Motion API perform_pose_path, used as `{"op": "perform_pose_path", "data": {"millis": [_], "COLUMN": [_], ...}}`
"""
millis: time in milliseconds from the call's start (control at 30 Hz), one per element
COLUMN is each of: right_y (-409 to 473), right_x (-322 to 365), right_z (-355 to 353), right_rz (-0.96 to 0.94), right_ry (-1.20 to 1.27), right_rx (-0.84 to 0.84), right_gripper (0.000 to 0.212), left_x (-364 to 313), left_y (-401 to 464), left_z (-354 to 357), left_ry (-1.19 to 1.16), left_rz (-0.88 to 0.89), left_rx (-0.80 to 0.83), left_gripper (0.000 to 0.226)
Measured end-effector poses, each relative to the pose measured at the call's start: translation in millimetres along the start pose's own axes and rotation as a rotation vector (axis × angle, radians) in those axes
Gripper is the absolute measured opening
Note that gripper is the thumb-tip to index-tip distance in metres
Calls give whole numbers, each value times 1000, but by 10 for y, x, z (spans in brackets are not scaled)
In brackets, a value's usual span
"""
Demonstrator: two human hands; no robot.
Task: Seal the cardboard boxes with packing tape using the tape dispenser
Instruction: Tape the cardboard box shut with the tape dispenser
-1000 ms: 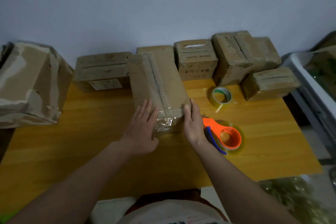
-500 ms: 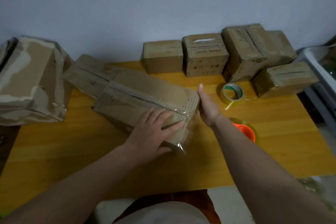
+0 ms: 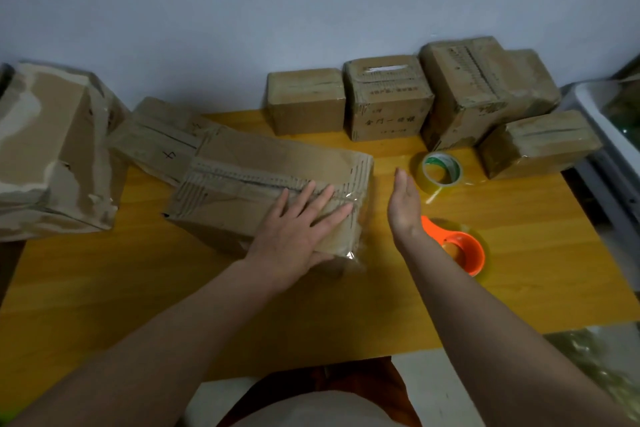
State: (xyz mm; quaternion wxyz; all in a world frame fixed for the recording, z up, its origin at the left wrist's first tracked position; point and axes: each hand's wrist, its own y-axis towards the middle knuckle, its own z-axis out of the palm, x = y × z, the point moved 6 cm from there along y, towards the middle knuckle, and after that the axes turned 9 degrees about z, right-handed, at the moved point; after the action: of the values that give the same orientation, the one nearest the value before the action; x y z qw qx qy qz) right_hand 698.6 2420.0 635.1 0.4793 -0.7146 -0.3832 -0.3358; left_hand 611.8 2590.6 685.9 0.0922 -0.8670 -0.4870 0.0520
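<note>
A long cardboard box (image 3: 277,184) lies slanted across the centre of the frame on the yellow wooden worktop (image 3: 138,288), with clear tape glinting along its top seam and over its near right end. The left hand (image 3: 301,232) lies flat on that taped end, fingers straight and spread. The right hand (image 3: 403,203) hovers just right of the box, apart from it, fingers straight and together, holding nothing. Behind its wrist, at centre right, sits the orange tape dispenser (image 3: 460,250). A loose roll of clear tape (image 3: 440,168) lies beyond it. More boxes (image 3: 388,97) line the wall at upper right, and a big crumpled box (image 3: 52,149) fills the left edge.
</note>
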Motion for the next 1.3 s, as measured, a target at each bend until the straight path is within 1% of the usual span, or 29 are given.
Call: {"op": "perform_pose_path", "data": {"millis": [33, 67, 133, 167, 300, 367, 433, 500, 567, 633, 700, 767, 833, 933, 1033, 1100, 1167, 1200, 1233, 1300], "right_y": [-52, -119, -263, -290, -117, -16, 7, -61, -92, -175, -277, -287, -234, -148, -118, -140, -193, -207, -231, -277], "right_x": [71, 144, 231, 232, 97, -15, -43, 47, 66, 99, 49, -15, -40, -159, -300, -322, -315, -315, -309, -369], "right_z": [-29, 7, 201, 290, 514, 562, 556, 414, 232, 103, 183, 305, 380, 488, 562, 565, 530, 520, 511, 468], "right_rz": [-67, -120, -164, -154, -89, -44, -15, -5, -1, -72, -123, -100, -31, 90, 167, 210, 245, 222, 162, -60], "right_ry": [16, 29, 40, 60, 127, 139, 112, 70, 73, 180, 294, 373, 463, 609, 734, 784, 727, 638, 509, 213], "right_rx": [4, 49, 188, 241, 300, 368, 426, 435, 365, 295, 347, 361, 326, 286, 128, -52, -253, -303, -305, -219], "right_gripper": [50, 52, 58, 62, 78, 84, 81, 71, 62, 61, 62, 59, 55, 54, 55, 56, 58, 58, 60, 64], "left_x": [1, -4, -23, -30, -6, 10, 29, 38, 50, 65, 61, 48, 71, 179, 257, 261, 256, 264, 283, 332], "left_y": [44, 89, 174, 209, 270, 283, 295, 304, 323, 383, 473, 549, 576, 533, 492, 492, 501, 504, 509, 513], "left_z": [-5, -16, -47, -60, -66, -55, -48, -55, -60, -79, -102, -120, -122, -113, -103, -100, -88, -83, -80, -71], "left_ry": [-7, -6, -4, -4, 3, -6, -15, -22, -34, -53, -71, -92, -99, -108, -96, -86, -82, -80, -81, -96], "left_rz": [-11, -22, -46, -59, -94, -99, -107, -108, -122, -147, -171, -189, -185, -119, -73, -73, -77, -81, -83, -70], "left_rx": [-1, -8, -20, -18, -18, -23, -28, -33, -36, -46, -54, -55, -35, 7, 9, -14, -31, -37, -39, -27], "left_gripper": [84, 83, 84, 84, 84, 85, 85, 85, 85, 84, 84, 84, 86, 92, 93, 92, 90, 91, 91, 95]}}
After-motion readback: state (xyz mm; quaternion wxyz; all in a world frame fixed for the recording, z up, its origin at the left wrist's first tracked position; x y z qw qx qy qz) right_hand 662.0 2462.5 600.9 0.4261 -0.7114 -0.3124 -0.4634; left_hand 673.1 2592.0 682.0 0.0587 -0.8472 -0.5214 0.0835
